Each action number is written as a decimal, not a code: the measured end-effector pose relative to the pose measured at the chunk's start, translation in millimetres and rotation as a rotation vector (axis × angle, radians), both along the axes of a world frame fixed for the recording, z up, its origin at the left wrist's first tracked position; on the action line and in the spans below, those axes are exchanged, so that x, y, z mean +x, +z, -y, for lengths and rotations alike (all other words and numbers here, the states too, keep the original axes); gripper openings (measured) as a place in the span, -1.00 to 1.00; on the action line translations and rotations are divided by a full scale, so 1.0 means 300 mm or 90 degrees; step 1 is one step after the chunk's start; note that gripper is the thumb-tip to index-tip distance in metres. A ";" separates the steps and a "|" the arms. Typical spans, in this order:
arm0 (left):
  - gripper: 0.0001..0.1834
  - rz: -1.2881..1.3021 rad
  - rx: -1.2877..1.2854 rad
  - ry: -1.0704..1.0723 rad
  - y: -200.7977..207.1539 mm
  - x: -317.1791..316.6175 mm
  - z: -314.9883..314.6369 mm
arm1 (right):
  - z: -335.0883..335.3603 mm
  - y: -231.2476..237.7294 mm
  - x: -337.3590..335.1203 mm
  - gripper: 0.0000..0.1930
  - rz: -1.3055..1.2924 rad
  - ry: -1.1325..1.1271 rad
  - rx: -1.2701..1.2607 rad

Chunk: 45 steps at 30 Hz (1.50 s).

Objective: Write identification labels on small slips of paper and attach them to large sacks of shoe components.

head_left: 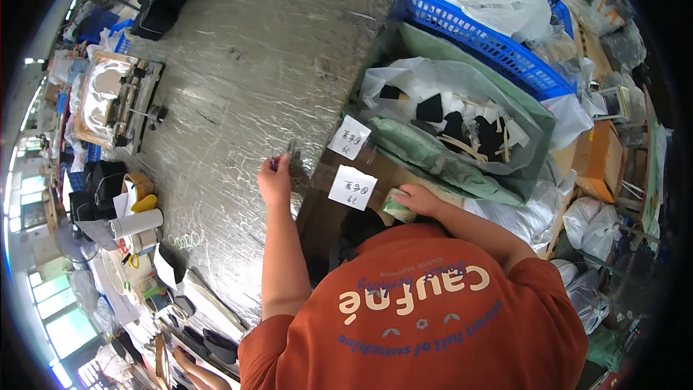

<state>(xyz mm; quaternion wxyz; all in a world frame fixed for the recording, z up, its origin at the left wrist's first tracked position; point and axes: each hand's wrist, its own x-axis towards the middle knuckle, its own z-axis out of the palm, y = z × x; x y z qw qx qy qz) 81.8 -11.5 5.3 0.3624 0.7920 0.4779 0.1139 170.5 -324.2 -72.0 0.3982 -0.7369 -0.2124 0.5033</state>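
Note:
My left hand is raised over the near right edge of the plastic-covered table, fingers pinched together. A small dark thing shows at the fingertips, too small to name. My right hand is closed around a pale green-yellow roll that looks like tape, close in front of my chest. Between the hands, two white paper slips with handwriting lie on or by a brown cardboard surface: the farther slip and the nearer slip. Just beyond my right hand stands a green bin, lined with plastic and holding black and white fabric pieces.
A blue crate with white plastic bags stands behind the bin. Left on the table sits a metal-framed device. Nearer lie a white roll and black pouches. Another person's forearm shows at lower left. A cardboard box stands right.

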 end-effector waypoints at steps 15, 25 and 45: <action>-0.81 0.297 -0.303 0.153 -0.196 -0.207 0.553 | -0.004 -0.069 0.000 -0.68 -0.147 -0.007 0.139; -0.83 0.382 -0.501 0.307 -0.213 -0.105 0.507 | -0.033 -0.068 0.017 -0.61 0.124 0.076 0.142; -0.86 0.389 -0.473 0.346 -0.242 -0.095 0.512 | -0.119 -0.091 0.043 -0.70 0.146 0.143 -0.166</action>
